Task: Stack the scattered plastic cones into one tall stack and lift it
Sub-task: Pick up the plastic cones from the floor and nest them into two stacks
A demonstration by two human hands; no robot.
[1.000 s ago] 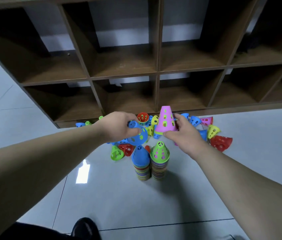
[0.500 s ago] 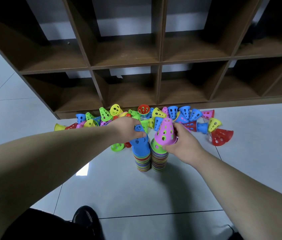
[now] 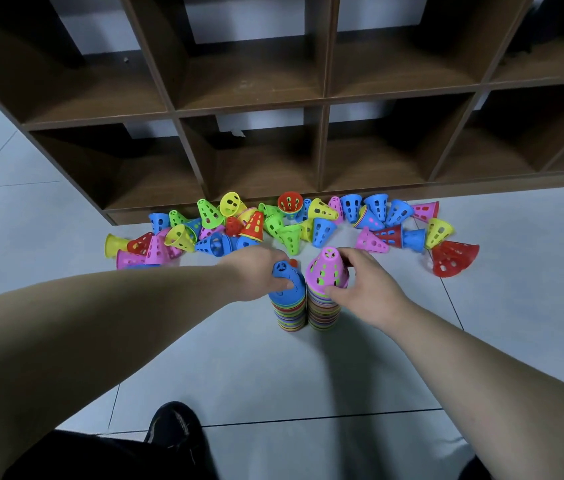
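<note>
Two multicoloured cone stacks stand side by side on the grey floor. The left stack [image 3: 289,315] is topped by a blue cone [image 3: 285,284], and my left hand [image 3: 254,271] grips that cone from the left. The right stack [image 3: 323,311] is topped by a pink cone [image 3: 327,270] with green showing through its holes. My right hand [image 3: 365,289] holds the pink cone, thumb in front and fingers behind. Several loose cones [image 3: 287,225] in blue, green, yellow, red and pink lie scattered behind the stacks.
A dark brown cubby shelf [image 3: 322,102] stands right behind the scattered cones, its base on the floor. A large red cone [image 3: 453,258] lies at the far right of the pile. My black shoe [image 3: 173,431] is on the tiles below the stacks.
Both hands came down from the loose pile. The blue cone now sits on the left stack and the pink cone on the right stack, covering its green top.
</note>
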